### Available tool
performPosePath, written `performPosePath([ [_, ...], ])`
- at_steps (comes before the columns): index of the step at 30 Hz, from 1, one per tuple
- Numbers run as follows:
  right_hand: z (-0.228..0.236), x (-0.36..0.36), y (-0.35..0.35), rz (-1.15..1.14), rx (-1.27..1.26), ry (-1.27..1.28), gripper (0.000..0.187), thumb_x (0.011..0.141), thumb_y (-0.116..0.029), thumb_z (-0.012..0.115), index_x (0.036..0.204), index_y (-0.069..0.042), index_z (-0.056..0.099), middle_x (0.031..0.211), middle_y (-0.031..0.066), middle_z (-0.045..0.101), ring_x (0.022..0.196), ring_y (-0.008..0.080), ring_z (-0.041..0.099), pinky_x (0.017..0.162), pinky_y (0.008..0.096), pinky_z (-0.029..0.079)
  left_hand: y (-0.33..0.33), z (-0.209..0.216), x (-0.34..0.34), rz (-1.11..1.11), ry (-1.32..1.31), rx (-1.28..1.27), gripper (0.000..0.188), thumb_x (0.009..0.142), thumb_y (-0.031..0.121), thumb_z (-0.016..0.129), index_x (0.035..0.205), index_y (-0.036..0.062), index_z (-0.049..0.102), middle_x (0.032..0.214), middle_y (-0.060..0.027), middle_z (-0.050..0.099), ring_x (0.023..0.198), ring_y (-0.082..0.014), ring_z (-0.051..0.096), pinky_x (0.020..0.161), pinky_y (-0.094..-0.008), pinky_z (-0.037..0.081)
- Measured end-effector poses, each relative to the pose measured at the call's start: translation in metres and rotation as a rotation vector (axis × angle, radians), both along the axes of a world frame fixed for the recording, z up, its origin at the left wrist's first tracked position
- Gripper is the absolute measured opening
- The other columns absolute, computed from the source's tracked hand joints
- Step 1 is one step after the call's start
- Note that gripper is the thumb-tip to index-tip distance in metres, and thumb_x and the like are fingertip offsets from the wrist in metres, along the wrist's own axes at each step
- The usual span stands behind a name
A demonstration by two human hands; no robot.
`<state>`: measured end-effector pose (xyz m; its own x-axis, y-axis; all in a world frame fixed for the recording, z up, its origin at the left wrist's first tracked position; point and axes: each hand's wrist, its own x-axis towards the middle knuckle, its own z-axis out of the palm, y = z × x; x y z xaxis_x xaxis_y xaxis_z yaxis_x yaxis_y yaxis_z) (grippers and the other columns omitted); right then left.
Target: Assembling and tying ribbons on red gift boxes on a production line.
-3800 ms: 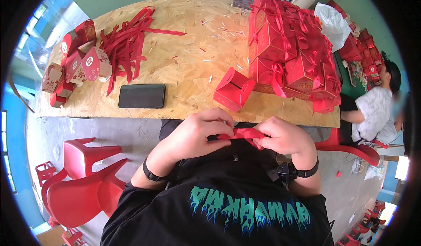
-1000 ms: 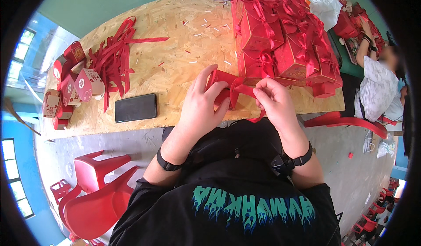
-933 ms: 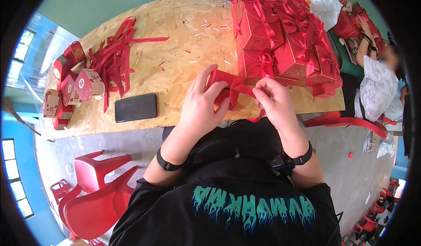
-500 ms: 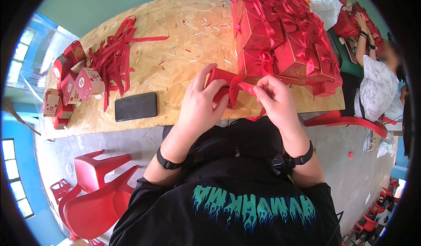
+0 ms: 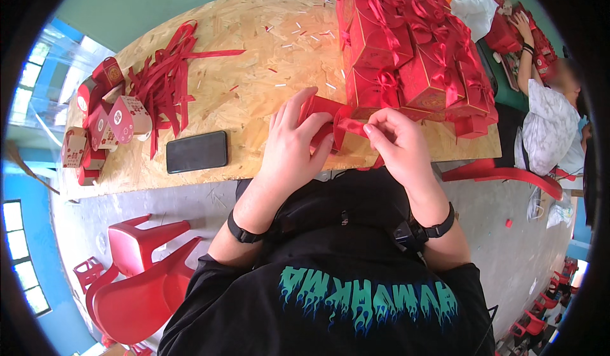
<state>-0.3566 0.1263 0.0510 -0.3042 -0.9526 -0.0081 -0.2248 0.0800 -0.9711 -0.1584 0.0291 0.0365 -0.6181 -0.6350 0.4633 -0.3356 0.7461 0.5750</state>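
Observation:
A small red gift box (image 5: pixel 323 108) sits near the table's front edge, partly hidden by my left hand (image 5: pixel 293 141). That hand is closed round the box, thumb on the near side and fingers over its left and top. My right hand (image 5: pixel 401 141) pinches a red ribbon (image 5: pixel 353 126) between thumb and fingertips, just right of the box. The ribbon runs from the box's right side to this pinch, and a tail hangs by the table edge. Right behind my hands stands a stack of red gift boxes (image 5: pixel 422 70) tied with ribbon bows.
On the left lie loose red ribbons (image 5: pixel 166 80), several unfolded or open patterned boxes (image 5: pixel 121 124) and a black phone (image 5: pixel 197 152). Small paper scraps dot the wooden table (image 5: pixel 254 70). Red chairs (image 5: pixel 143 292) stand at lower left. Another person (image 5: pixel 548 114) works at far right.
My right hand has shifted slightly, and the ribbon in its pinch now lies flatter and wider beside the box. My left hand keeps its hold, almost unmoved.

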Motion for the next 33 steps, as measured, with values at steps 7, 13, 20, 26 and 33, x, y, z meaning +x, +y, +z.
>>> performPosePath([
  [7, -0.005, 0.004, -0.009, 0.024, 0.032, -0.052, 0.011, 0.098, -0.008, 0.066, 0.097, 0.001, 0.061, 0.078, -0.0004, 0.065, 0.067, 0.0038, 0.056, 0.060, 0.0230, 0.043, -0.003, -0.005, -0.003, 0.010, 0.040, -0.057, 0.027, 0.081, 0.005, 0.074, 0.107, 0.0039, 0.069, 0.142, -0.0211, 0.052, 0.122, -0.0426, 0.057, 0.100, -0.0473, 0.048],
  [13, -0.005, 0.004, -0.012, 0.056, 0.061, 0.014, 0.011, 0.098, -0.009, 0.067, 0.098, 0.001, 0.061, 0.079, 0.0008, 0.066, 0.069, 0.0043, 0.057, 0.062, 0.0237, 0.044, -0.007, -0.002, -0.003, 0.023, 0.055, -0.080, 0.020, 0.082, 0.004, 0.074, 0.101, 0.0032, 0.068, 0.140, -0.0211, 0.053, 0.121, -0.0417, 0.058, 0.099, -0.0460, 0.049],
  [20, -0.008, 0.004, -0.012, 0.052, 0.040, -0.025, 0.012, 0.096, -0.007, 0.069, 0.099, 0.001, 0.061, 0.085, 0.0032, 0.069, 0.077, 0.0073, 0.063, 0.069, 0.0248, 0.050, -0.011, 0.009, -0.001, 0.041, 0.128, -0.039, 0.013, 0.083, -0.001, 0.068, 0.094, 0.0014, 0.063, 0.133, -0.0191, 0.057, 0.104, -0.0367, 0.065, 0.092, -0.0406, 0.051],
  [26, -0.011, 0.002, -0.010, 0.044, 0.008, 0.027, 0.013, 0.093, -0.004, 0.070, 0.100, 0.001, 0.061, 0.083, 0.0038, 0.069, 0.076, 0.0083, 0.063, 0.069, 0.0254, 0.050, -0.037, 0.018, 0.005, 0.050, 0.265, 0.235, 0.006, 0.090, -0.001, 0.062, 0.095, 0.0011, 0.061, 0.103, -0.0136, 0.070, 0.090, -0.0253, 0.067, 0.087, -0.0334, 0.050],
  [33, -0.002, -0.001, -0.004, 0.004, 0.016, 0.201, 0.016, 0.092, -0.003, 0.071, 0.104, -0.001, 0.061, 0.086, 0.0031, 0.069, 0.077, 0.0093, 0.065, 0.068, 0.0244, 0.049, -0.059, 0.014, 0.031, 0.061, 0.647, 0.695, 0.010, 0.094, 0.000, 0.053, 0.097, -0.0022, 0.062, 0.103, -0.0132, 0.070, 0.087, -0.0172, 0.065, 0.081, -0.0295, 0.050],
])
